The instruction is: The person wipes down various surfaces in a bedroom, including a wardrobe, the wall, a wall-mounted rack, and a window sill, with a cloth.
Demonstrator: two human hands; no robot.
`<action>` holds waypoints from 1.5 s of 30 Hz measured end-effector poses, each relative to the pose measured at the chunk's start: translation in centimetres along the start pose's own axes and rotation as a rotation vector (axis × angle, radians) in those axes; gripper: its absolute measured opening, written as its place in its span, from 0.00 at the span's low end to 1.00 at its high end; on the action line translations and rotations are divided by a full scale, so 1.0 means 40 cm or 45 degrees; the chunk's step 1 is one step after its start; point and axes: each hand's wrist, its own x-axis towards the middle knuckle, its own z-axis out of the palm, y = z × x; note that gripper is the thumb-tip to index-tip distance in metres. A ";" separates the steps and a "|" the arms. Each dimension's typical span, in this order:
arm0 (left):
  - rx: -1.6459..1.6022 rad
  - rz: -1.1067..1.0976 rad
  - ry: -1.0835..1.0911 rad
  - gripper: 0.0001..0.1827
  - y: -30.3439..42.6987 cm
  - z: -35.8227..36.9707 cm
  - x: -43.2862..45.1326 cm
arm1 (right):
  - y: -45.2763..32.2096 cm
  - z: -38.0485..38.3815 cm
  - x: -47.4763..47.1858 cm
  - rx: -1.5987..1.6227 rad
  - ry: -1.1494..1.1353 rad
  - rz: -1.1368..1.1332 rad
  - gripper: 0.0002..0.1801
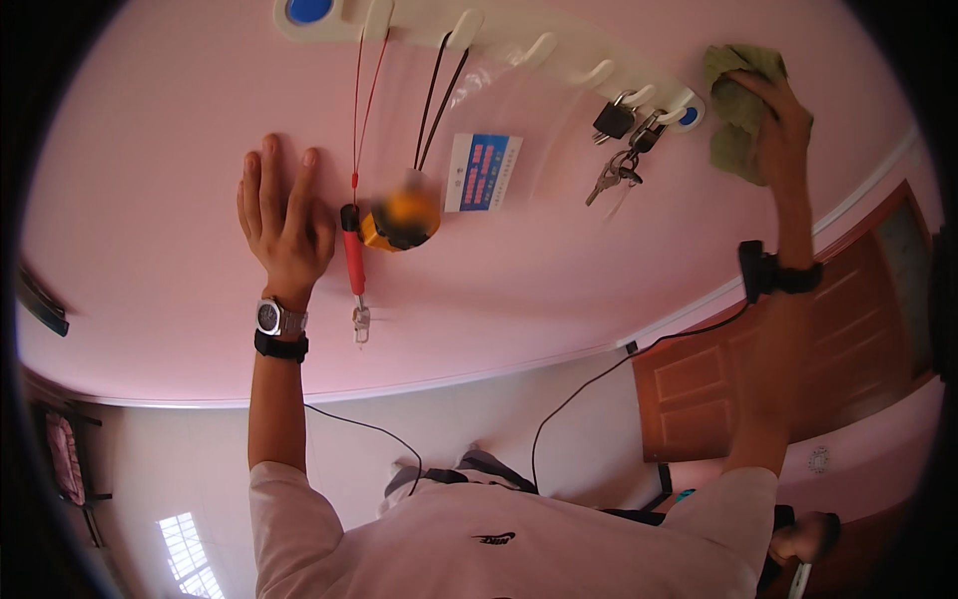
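My left hand point(281, 221) rests flat on the pink wall point(486, 284) with its fingers apart, holding nothing. Just right of it, a red-handled tool point(355, 258) with a metal end hangs on a red cord. In my right hand point(782, 123) is a crumpled green cloth point(737, 153), held against the wall beyond the right end of a white hook rack point(516, 64). A partly blurred yellow and black object point(385, 233) hangs on a dark cord. Left of my right hand, a black padlock point(615, 118) and a bunch of keys point(610, 176) hang from hooks.
A printed card point(483, 172) hangs under the rack, seemingly in clear plastic. Thin black cables point(576, 397) run from both wrists to my waist. A brown panelled door point(718, 374) stands at right. Another person's hand point(793, 543) shows at lower right; a chair point(66, 457) stands at left.
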 end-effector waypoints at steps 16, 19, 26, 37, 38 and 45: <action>0.067 0.060 -0.006 0.29 -0.010 -0.005 0.013 | -0.117 -0.022 0.143 0.051 -0.606 -0.360 0.19; 0.017 0.050 0.000 0.28 0.023 0.029 0.004 | -0.201 -0.092 0.165 0.024 -0.765 0.067 0.17; 0.121 0.102 0.002 0.26 0.017 0.002 0.019 | -0.179 -0.071 0.175 0.028 -1.066 0.011 0.23; 0.158 0.107 0.020 0.27 0.023 0.017 0.012 | -0.122 -0.102 0.122 0.047 -1.040 -0.037 0.24; 0.155 0.099 0.020 0.27 0.026 0.021 0.012 | -0.109 -0.090 0.120 0.070 -1.038 -0.024 0.23; 0.174 0.094 0.010 0.27 0.014 0.010 0.005 | -0.098 -0.020 0.134 0.270 -0.864 -0.157 0.22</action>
